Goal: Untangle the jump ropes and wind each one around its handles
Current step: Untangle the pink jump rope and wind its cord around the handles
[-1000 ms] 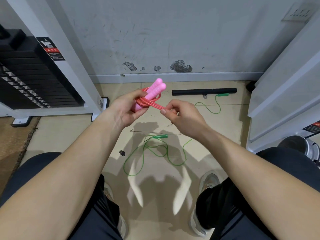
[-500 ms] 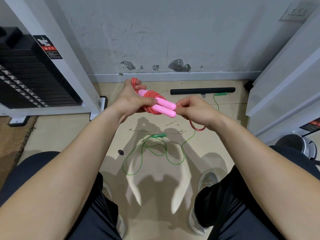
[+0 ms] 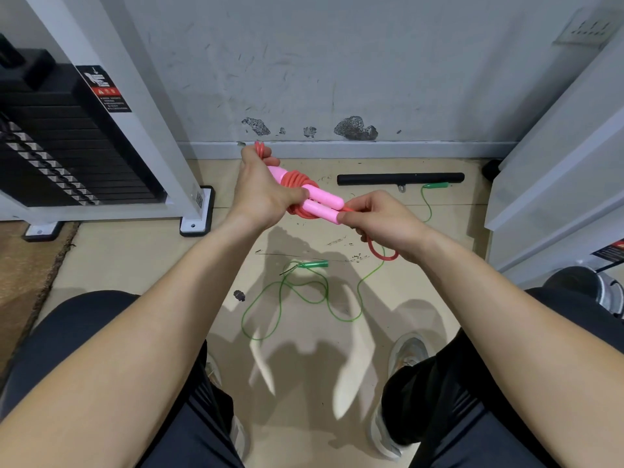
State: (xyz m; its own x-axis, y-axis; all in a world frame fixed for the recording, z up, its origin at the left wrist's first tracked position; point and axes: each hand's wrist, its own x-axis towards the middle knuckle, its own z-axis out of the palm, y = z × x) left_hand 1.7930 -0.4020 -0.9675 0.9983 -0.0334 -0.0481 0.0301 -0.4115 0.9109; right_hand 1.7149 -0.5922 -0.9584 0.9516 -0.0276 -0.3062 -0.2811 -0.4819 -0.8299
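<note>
Two pink handles (image 3: 320, 203) lie side by side in the air, with red rope (image 3: 300, 182) coiled around their middle. My left hand (image 3: 261, 194) grips the handles and coil from the left, and a red loop sticks out above its fingers. My right hand (image 3: 381, 219) pinches the free red rope end at the handles' right tips; a short red loop (image 3: 380, 253) hangs under it. A green jump rope (image 3: 304, 295) lies loose on the floor below, one green handle (image 3: 315, 264) near the middle and another (image 3: 435, 185) by the wall.
A black bar (image 3: 400, 179) lies on the floor along the grey wall. A white weight-stack machine (image 3: 77, 143) stands at the left, a white frame (image 3: 557, 184) at the right. My knees and shoes (image 3: 405, 352) frame the beige floor.
The handles have swung from pointing up to lying level, pointing right. My left hand rose toward the wall; my right hand moved right and now holds a short hanging loop of red rope.
</note>
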